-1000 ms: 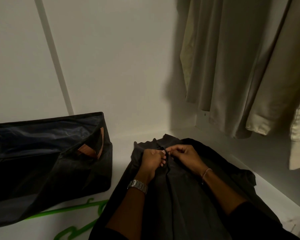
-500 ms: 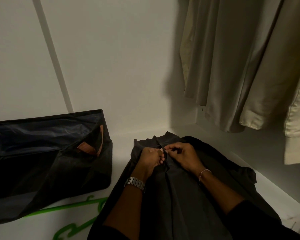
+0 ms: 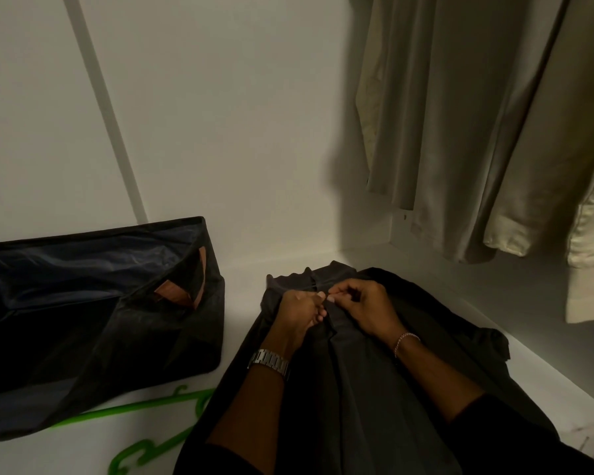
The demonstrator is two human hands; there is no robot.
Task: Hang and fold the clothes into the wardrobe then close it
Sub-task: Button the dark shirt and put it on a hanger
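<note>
We pinch the dark shirt's (image 3: pixel 374 389) front seam with left hand (image 3: pixel 300 311) and right hand (image 3: pixel 366 308), collar toward the wardrobe floor's (image 3: pixel 240 303) back edge.

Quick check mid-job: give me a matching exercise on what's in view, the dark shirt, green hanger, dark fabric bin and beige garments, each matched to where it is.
Things:
1. dark shirt
2. green hanger
3. dark fabric bin
4. beige garments

Places:
A. hanging at upper right
B. lying partly under the bin's and the shirt's edges
C. standing at left against the white wall
D. spread flat, pinched near the collar by left hand and right hand

Pairs: 1-D, 2-B, 3-C, 4-A
</note>
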